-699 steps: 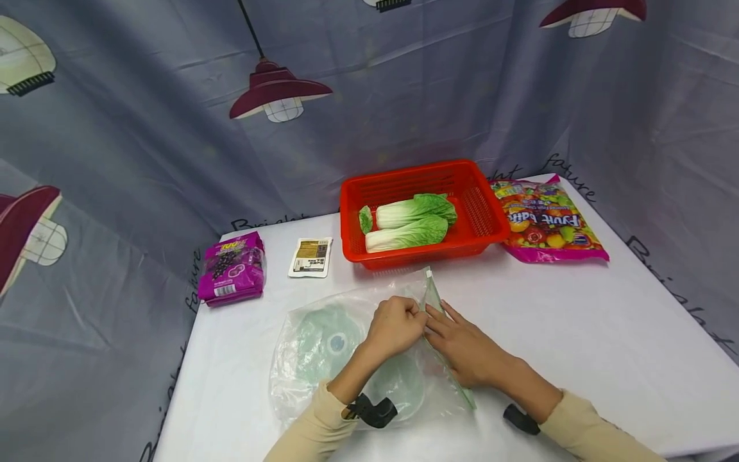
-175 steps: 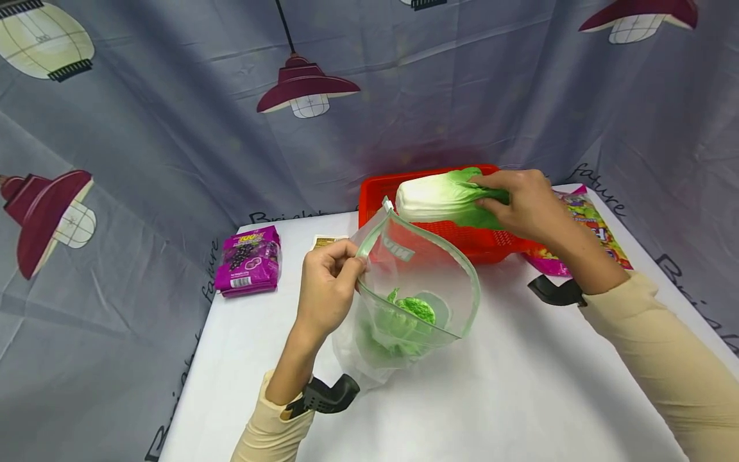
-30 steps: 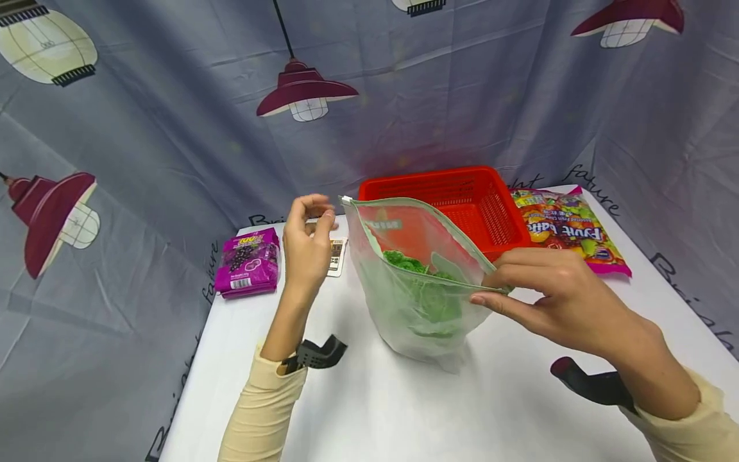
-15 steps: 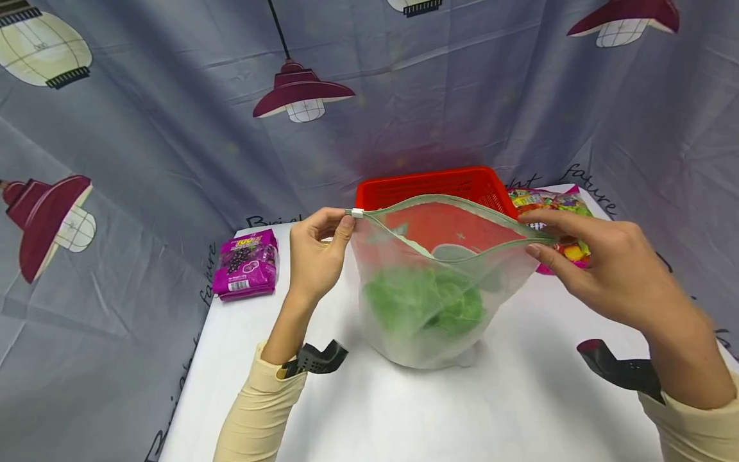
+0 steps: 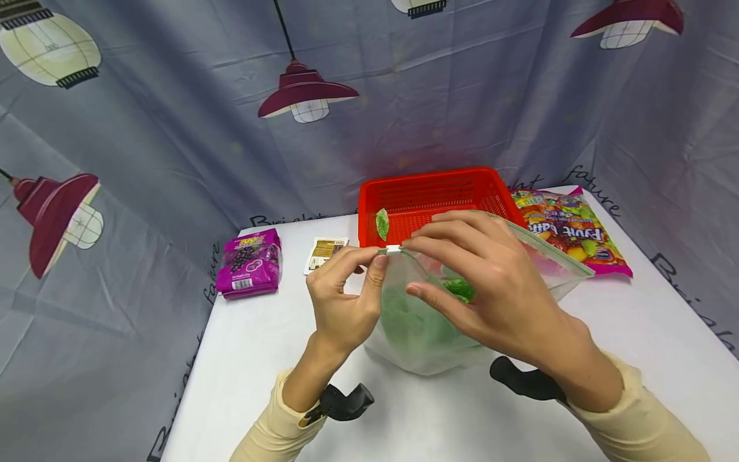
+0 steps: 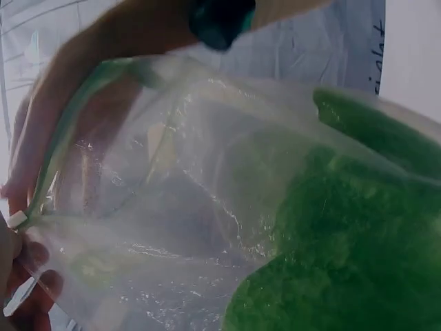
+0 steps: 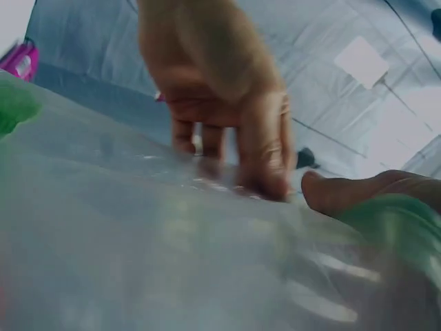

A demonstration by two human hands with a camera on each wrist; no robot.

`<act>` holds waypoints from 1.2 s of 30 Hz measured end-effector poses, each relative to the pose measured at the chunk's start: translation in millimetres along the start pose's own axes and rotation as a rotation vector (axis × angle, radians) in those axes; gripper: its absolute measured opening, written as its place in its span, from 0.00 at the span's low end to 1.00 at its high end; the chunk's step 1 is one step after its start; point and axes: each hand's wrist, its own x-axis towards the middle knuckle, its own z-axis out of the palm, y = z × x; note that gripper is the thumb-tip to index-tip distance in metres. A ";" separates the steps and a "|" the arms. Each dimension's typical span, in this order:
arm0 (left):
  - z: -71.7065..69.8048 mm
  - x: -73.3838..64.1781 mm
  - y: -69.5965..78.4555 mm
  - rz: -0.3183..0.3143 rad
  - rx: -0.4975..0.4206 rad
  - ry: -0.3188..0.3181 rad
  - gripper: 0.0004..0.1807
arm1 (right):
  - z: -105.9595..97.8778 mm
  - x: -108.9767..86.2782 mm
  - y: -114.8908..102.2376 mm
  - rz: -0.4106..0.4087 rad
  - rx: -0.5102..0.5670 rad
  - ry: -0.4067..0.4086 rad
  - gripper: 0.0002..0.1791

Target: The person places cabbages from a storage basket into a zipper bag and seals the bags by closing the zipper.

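My left hand (image 5: 340,301) pinches the zip corner of a clear bag (image 5: 416,333) of greens standing on the tabletop (image 5: 635,346). My right hand (image 5: 485,289) pinches beside it. The bag looks light, floppy and slippery; its stiff zip strip seems the best hold.

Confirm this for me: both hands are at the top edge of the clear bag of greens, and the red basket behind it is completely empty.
Not quite. The red basket is not empty: the head view shows one small green leaf left in it. The rest holds: the left hand and right hand are both at the top edge of the clear bag of greens.
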 end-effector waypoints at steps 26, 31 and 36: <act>-21.3 -12.9 -0.2 -0.015 -0.030 0.043 0.05 | 8.1 -13.7 28.1 -0.079 0.071 0.046 0.16; -32.5 -14.3 -7.0 -0.069 -0.007 0.084 0.03 | -1.2 -23.4 38.9 -0.056 0.030 0.031 0.17; -48.8 -15.9 -15.7 -0.158 0.014 0.149 0.04 | -17.4 -39.3 55.0 0.000 -0.023 0.021 0.22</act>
